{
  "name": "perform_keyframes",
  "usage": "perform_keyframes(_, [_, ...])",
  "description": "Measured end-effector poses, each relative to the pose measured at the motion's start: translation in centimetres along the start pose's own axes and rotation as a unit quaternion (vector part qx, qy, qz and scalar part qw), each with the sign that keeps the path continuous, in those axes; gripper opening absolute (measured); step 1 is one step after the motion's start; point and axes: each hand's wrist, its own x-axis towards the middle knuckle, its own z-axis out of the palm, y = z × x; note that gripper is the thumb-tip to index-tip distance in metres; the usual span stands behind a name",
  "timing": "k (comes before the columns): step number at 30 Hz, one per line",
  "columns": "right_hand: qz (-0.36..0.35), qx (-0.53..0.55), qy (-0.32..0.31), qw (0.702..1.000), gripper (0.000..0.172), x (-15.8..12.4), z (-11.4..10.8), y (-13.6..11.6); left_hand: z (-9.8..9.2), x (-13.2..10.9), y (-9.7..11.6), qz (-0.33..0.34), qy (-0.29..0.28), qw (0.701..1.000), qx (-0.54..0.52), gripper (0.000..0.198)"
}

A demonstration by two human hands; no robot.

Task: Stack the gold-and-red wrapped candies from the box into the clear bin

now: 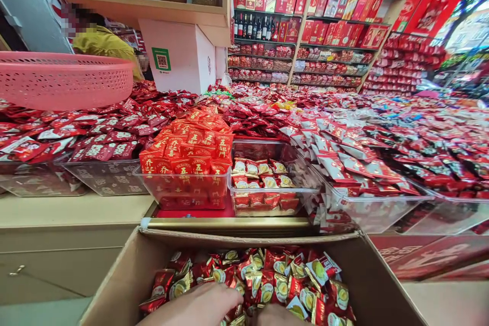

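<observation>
A cardboard box (110, 270) in front of me holds many red and gold wrapped candies (263, 285) with a durian picture on them. My left hand (206, 300) reaches down among these candies, fingers curled; whether it grips any is hidden. Only the back of my right hand (280, 316) shows at the bottom edge, low in the box, its fingers out of sight. Just beyond the box, a clear plastic bin (275, 191) contains neat rows of the same durian candies. Left of it stands a clear bin heaped with orange-red packets (187, 158).
More bins of wrapped sweets (355, 163) spread to the right and left. A pink perforated basket (64, 81) rests on the sweets at left. Behind are shelves (267, 10) of boxes and bottles, a white pillar (173, 53) with a code, and a person in yellow (101, 43).
</observation>
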Motion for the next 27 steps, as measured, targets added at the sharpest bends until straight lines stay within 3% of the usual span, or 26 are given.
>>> perform_keyframes(3, [0.043,0.144,0.061,0.987,0.008,-0.8,-2.7,-1.5,0.1,0.1,0.2,-0.024,0.051,0.997,-0.045,0.056])
perform_keyframes(6, [0.013,0.384,0.153,0.91,0.013,-1.5,-5.4,-3.8,0.2,0.7,0.7,0.007,0.082,0.983,-0.163,0.057])
perform_keyframes(8, [-0.019,0.459,0.197,0.866,0.022,-2.0,-6.6,-5.1,0.4,1.2,1.2,0.041,0.068,0.956,-0.284,0.047])
perform_keyframes(12, [-0.017,0.478,0.234,0.847,0.029,-2.8,-7.6,-6.4,0.6,2.1,1.7,0.049,0.082,0.891,-0.444,0.046])
perform_keyframes(16, [-0.004,0.512,0.221,0.83,0.028,-3.0,-7.7,-6.4,0.5,2.1,1.6,0.009,0.141,0.874,-0.465,0.055])
perform_keyframes(22, [0.002,0.585,0.217,0.782,0.026,-3.2,-7.9,-6.2,-0.1,1.8,2.2,0.026,0.117,0.851,-0.511,0.049])
perform_keyframes(27, [-0.024,0.565,0.201,0.8,0.028,-3.6,-8.4,-6.4,-0.3,1.7,2.4,0.047,0.121,0.833,-0.537,0.041])
